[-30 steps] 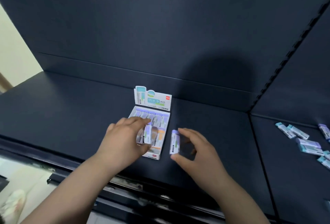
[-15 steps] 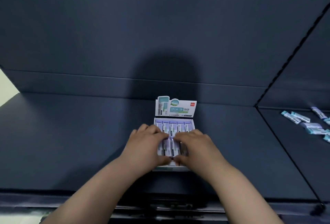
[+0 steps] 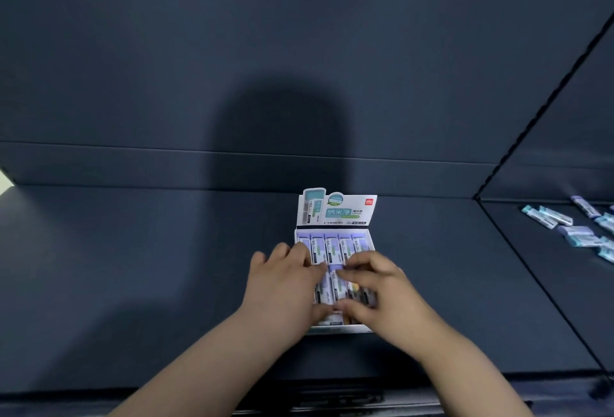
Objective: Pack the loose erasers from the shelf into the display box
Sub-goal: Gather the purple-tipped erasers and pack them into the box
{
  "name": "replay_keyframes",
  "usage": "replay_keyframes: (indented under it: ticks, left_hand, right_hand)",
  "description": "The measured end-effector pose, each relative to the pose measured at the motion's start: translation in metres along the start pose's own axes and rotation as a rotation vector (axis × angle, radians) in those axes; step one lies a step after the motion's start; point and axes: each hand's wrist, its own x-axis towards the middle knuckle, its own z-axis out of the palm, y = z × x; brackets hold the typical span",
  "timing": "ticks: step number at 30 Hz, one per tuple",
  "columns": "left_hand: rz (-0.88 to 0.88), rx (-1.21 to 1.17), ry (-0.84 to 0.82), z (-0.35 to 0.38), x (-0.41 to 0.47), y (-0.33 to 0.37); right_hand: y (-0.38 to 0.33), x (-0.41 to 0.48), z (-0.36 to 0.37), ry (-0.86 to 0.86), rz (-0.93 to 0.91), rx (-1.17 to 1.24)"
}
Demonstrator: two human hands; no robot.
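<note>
A white display box (image 3: 335,328) with an upright printed header card (image 3: 339,208) stands on the dark shelf. Its back row is filled with purple-and-white erasers (image 3: 334,247) lying side by side. Both hands are over the front row. My left hand (image 3: 282,287) curls over the box's left front, its fingers and thumb around an eraser (image 3: 321,293) there. My right hand (image 3: 385,297) pinches a neighbouring purple eraser (image 3: 337,285) by its far and near ends with forefinger and thumb. The hands hide most of the front row.
Several loose teal and purple erasers (image 3: 578,233) lie scattered on the neighbouring shelf section at the far right, beyond a seam (image 3: 531,277) in the shelf. The dark shelf surface (image 3: 133,267) stretches left of the box; a back wall rises behind it.
A second ago each hand held an eraser, the left over the box and the right beside it. Both hands have since come down into the front row, and the view has swung left.
</note>
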Motion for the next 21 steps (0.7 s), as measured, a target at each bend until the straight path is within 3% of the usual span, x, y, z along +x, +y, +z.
replay_keyframes:
  ticks: [6, 10, 15, 21]
  left_hand:
    - [-0.041, -0.073, -0.064, 0.001, 0.003, 0.002]
    - [-0.05, -0.115, -0.054, 0.003, 0.001, 0.002]
    - [-0.063, -0.036, -0.067, -0.004, 0.002, 0.0]
    - [0.004, 0.049, 0.094, -0.02, -0.001, 0.021]
  right_hand:
    - [-0.003, 0.002, -0.004, -0.03, -0.053, -0.218]
    - [-0.008, 0.002, -0.003, -0.038, -0.047, -0.24]
    - [-0.017, -0.003, -0.011, -0.007, -0.076, -0.315]
    - [-0.013, -0.019, -0.037, 0.133, -0.057, -0.286]
